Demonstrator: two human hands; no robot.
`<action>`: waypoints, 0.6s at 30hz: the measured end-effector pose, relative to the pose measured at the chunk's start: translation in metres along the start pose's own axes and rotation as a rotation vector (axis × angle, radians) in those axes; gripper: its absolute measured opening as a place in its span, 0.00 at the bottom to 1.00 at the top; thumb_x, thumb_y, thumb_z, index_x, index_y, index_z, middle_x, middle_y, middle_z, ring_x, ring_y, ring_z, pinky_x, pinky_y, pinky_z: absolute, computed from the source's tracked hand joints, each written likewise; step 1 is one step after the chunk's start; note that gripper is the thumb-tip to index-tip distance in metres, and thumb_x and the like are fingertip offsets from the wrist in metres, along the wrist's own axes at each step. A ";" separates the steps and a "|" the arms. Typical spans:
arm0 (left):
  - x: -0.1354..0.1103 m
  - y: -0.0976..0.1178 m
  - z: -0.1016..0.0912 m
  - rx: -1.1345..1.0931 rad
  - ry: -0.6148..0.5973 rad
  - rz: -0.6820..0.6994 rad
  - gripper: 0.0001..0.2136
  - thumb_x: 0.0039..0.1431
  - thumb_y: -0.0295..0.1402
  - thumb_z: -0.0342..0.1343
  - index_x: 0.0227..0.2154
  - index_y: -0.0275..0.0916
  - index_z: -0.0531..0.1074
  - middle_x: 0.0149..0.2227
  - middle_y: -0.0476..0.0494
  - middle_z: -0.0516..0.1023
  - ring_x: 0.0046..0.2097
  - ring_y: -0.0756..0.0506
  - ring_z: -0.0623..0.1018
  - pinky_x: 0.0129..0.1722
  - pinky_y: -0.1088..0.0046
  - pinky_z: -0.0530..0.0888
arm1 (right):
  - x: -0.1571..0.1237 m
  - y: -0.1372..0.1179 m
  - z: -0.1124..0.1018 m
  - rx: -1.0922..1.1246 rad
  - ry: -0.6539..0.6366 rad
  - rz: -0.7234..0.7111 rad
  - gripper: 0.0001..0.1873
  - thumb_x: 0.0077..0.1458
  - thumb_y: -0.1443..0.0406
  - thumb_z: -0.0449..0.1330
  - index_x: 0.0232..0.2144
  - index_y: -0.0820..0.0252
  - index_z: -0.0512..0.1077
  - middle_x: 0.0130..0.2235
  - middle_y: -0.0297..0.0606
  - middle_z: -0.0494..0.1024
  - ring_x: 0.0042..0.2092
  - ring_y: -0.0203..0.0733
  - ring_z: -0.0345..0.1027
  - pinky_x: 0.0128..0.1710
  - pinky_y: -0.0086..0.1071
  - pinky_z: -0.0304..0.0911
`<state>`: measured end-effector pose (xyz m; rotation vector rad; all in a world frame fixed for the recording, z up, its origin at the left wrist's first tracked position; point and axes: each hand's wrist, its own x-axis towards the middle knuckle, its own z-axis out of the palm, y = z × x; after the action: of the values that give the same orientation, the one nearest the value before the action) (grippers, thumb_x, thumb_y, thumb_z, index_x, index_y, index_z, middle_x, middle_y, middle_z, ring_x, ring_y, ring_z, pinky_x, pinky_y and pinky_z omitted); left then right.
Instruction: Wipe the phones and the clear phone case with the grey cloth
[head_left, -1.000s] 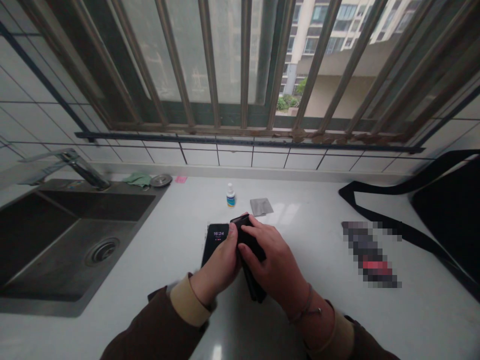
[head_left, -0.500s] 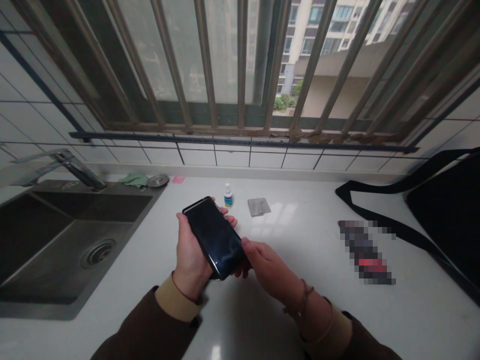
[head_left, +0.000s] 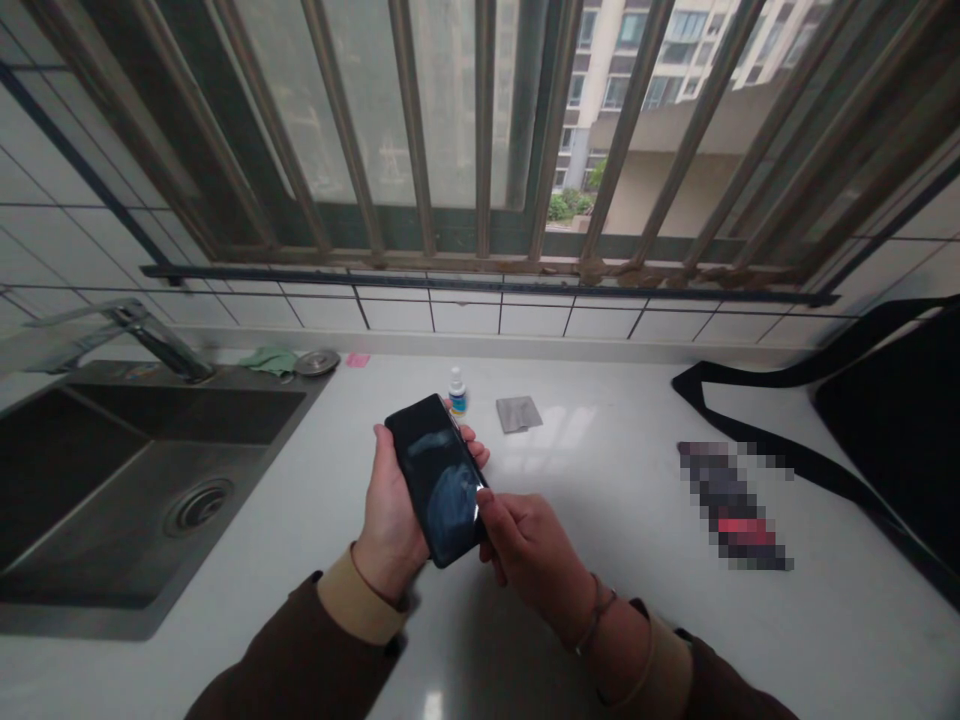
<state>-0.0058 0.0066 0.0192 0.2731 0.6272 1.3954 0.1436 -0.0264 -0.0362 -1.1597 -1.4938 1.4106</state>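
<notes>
A black smartphone (head_left: 431, 470) lies tilted, screen up, across the palm of my left hand (head_left: 391, 510). The left thumb runs along its left edge and the fingertips curl round its right edge. My right hand (head_left: 525, 540) pinches the phone's lower right edge, thumb on top and fingers underneath. Pale reflections or smears show on the screen. Just beyond the phone stands a small white bottle (head_left: 457, 388) with a blue and yellow label, its lower part partly hidden by the phone. A flat grey square packet (head_left: 518, 414) lies to the bottle's right.
On the left is a steel sink (head_left: 161, 470) with a faucet (head_left: 169, 345). Behind it sit a green cloth (head_left: 268, 360), a metal drain cover (head_left: 316, 362) and a pink scrap (head_left: 358, 360). To the right, a black bag (head_left: 900, 410) trails its strap near a pixelated item (head_left: 731, 505).
Both hands have shifted slightly right with the phone, which has tipped to a new angle. Pale marks now show on its screen, and it now covers part of the bottle.
</notes>
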 end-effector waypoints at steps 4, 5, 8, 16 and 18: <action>-0.001 0.001 -0.001 0.021 -0.046 0.055 0.34 0.74 0.60 0.41 0.54 0.35 0.79 0.38 0.33 0.85 0.36 0.39 0.85 0.41 0.61 0.85 | 0.001 -0.002 0.001 -0.042 -0.014 0.000 0.41 0.69 0.34 0.47 0.21 0.59 0.71 0.16 0.31 0.68 0.16 0.32 0.62 0.19 0.26 0.55; -0.001 0.002 -0.001 0.030 -0.051 0.066 0.34 0.73 0.60 0.42 0.55 0.36 0.79 0.38 0.33 0.85 0.36 0.39 0.86 0.41 0.61 0.85 | 0.001 -0.003 0.001 -0.042 -0.022 0.000 0.41 0.70 0.34 0.47 0.21 0.59 0.71 0.16 0.32 0.68 0.16 0.32 0.63 0.19 0.26 0.55; 0.000 0.003 -0.002 0.068 -0.018 0.056 0.34 0.74 0.59 0.42 0.56 0.34 0.79 0.41 0.30 0.86 0.40 0.37 0.87 0.45 0.59 0.85 | 0.001 -0.005 0.001 -0.013 -0.075 0.001 0.42 0.70 0.34 0.45 0.21 0.58 0.71 0.18 0.34 0.72 0.19 0.34 0.66 0.21 0.27 0.58; 0.012 0.016 -0.006 0.180 0.094 0.114 0.16 0.70 0.39 0.57 0.44 0.30 0.83 0.41 0.33 0.87 0.38 0.42 0.86 0.41 0.68 0.85 | 0.001 -0.014 -0.011 -0.509 0.092 -0.264 0.36 0.77 0.46 0.42 0.21 0.57 0.64 0.19 0.33 0.68 0.23 0.35 0.60 0.28 0.33 0.47; 0.016 0.022 -0.013 0.266 0.105 0.146 0.11 0.66 0.38 0.65 0.38 0.32 0.82 0.34 0.39 0.86 0.31 0.45 0.83 0.34 0.71 0.83 | 0.001 -0.013 -0.013 -0.665 0.107 -0.337 0.34 0.77 0.48 0.43 0.23 0.57 0.66 0.21 0.34 0.70 0.24 0.35 0.58 0.29 0.35 0.44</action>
<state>-0.0303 0.0239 0.0167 0.4676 0.8965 1.4721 0.1545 -0.0215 -0.0217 -1.2530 -2.0380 0.6215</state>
